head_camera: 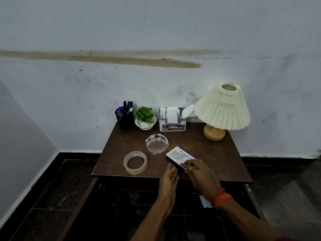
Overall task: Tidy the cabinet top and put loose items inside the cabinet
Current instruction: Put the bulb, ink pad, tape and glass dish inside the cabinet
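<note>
I see the small white and purple printed cardboard box (179,154) lying near the middle of the dark brown wooden worktop (217,159), towards its near edge. My right hand (201,173), wearing a gold ring, has its fingers curled over the near end of the box and holds it there; the thumb is hidden. My left hand (169,178) is open, its straight fingers touching the box's near-left side.

Just left of the box lies a flat roll of clear tape (135,162), and just beyond it a clear glass ashtray (156,143). Along the far edge, left to right, stand a black mesh pen holder (125,119), a small green plant in a white bowl (145,117), a grey tissue organiser (172,121) and a cream pleated-shade lamp (222,108) on a wooden base.
</note>
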`<state>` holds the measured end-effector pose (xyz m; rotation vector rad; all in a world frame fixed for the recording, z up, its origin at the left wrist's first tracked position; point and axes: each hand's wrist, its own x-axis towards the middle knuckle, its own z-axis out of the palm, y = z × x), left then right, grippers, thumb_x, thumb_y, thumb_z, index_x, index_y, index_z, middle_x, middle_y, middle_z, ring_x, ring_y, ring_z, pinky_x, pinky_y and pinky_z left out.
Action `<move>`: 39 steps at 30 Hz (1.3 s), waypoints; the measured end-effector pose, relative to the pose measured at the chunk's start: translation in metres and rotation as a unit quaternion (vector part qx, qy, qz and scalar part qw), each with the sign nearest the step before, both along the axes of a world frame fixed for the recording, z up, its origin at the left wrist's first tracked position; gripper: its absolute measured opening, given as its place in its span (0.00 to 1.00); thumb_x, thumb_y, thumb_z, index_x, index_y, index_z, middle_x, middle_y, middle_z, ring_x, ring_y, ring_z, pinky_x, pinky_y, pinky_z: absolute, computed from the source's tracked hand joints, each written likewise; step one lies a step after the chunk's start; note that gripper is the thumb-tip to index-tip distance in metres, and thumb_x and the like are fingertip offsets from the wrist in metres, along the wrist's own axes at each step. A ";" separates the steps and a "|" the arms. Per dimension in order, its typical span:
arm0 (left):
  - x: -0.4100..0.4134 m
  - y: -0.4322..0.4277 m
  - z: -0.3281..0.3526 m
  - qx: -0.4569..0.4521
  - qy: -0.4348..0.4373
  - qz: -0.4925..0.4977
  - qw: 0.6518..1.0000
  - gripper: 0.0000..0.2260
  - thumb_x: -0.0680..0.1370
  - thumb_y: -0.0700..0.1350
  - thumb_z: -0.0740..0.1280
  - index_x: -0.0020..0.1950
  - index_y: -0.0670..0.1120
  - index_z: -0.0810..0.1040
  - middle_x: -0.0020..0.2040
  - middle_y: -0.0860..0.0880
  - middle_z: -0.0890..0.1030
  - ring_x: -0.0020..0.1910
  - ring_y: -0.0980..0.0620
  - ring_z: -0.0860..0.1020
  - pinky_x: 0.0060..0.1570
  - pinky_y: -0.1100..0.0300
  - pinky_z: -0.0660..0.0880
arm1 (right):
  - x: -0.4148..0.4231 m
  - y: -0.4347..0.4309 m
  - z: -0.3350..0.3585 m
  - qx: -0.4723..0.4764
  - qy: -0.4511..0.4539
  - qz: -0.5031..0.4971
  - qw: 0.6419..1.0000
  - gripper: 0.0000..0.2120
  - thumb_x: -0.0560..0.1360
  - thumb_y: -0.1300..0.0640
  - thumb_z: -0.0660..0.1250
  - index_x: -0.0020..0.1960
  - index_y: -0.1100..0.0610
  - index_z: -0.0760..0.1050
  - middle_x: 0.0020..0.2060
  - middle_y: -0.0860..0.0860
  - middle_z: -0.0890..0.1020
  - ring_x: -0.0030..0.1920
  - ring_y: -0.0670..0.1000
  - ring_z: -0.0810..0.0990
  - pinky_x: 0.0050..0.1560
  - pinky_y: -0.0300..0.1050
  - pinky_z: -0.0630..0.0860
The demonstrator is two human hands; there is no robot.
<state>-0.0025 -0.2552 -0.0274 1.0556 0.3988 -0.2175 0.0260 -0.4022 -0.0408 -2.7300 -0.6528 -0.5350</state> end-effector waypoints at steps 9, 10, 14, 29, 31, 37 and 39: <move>0.004 0.003 -0.004 0.007 0.003 -0.012 1.000 0.21 0.82 0.41 0.54 0.75 0.45 0.64 0.72 0.45 0.71 0.71 0.49 0.69 0.65 0.59 0.67 | -0.009 -0.003 -0.014 -0.039 0.003 0.005 0.999 0.22 0.69 0.59 0.72 0.62 0.49 0.78 0.58 0.46 0.80 0.58 0.49 0.78 0.52 0.45 0.79; 0.004 0.003 -0.003 0.007 0.003 -0.013 1.000 0.21 0.82 0.41 0.54 0.75 0.45 0.64 0.71 0.45 0.71 0.71 0.49 0.69 0.65 0.59 0.67 | -0.010 -0.002 -0.014 -0.035 0.008 -0.002 0.999 0.21 0.70 0.59 0.71 0.62 0.48 0.78 0.58 0.46 0.80 0.59 0.49 0.78 0.52 0.46 0.79; 0.005 0.004 -0.003 0.001 0.009 -0.009 1.000 0.20 0.82 0.42 0.54 0.75 0.45 0.64 0.72 0.44 0.71 0.71 0.48 0.70 0.68 0.56 0.66 | -0.009 0.001 -0.010 0.034 0.024 -0.033 0.999 0.16 0.75 0.52 0.63 0.62 0.47 0.77 0.57 0.45 0.80 0.58 0.48 0.77 0.52 0.47 0.79; -0.004 -0.008 -0.005 0.024 -0.010 -0.016 1.000 0.22 0.81 0.39 0.55 0.75 0.43 0.63 0.72 0.44 0.71 0.71 0.48 0.68 0.71 0.56 0.63 | 0.011 0.000 0.007 0.149 0.222 -0.203 0.942 0.22 0.80 0.51 0.55 0.74 0.53 0.63 0.63 0.54 0.76 0.65 0.55 0.72 0.66 0.55 0.68; -0.004 -0.010 -0.004 0.027 -0.011 -0.011 1.000 0.21 0.81 0.38 0.55 0.75 0.43 0.63 0.71 0.45 0.71 0.68 0.51 0.71 0.68 0.58 0.65 | 0.007 0.001 0.002 0.157 0.207 -0.209 0.943 0.21 0.80 0.52 0.56 0.72 0.53 0.67 0.61 0.54 0.77 0.63 0.55 0.72 0.65 0.54 0.68; -0.011 -0.007 -0.001 0.017 0.004 0.005 1.000 0.25 0.77 0.31 0.60 0.74 0.41 0.65 0.68 0.45 0.76 0.61 0.53 0.78 0.54 0.66 0.74 | -0.013 0.001 -0.004 0.223 0.165 -0.219 0.935 0.11 0.78 0.57 0.61 0.55 0.59 0.78 0.52 0.55 0.81 0.54 0.55 0.78 0.57 0.51 0.74; -0.016 -0.007 0.005 0.004 0.003 0.004 1.000 0.26 0.75 0.28 0.60 0.73 0.40 0.65 0.63 0.46 0.78 0.48 0.59 0.82 0.38 0.71 0.76 | -0.021 0.002 -0.002 0.263 0.169 -0.213 0.926 0.14 0.77 0.59 0.62 0.61 0.57 0.78 0.54 0.54 0.81 0.56 0.53 0.79 0.58 0.48 0.76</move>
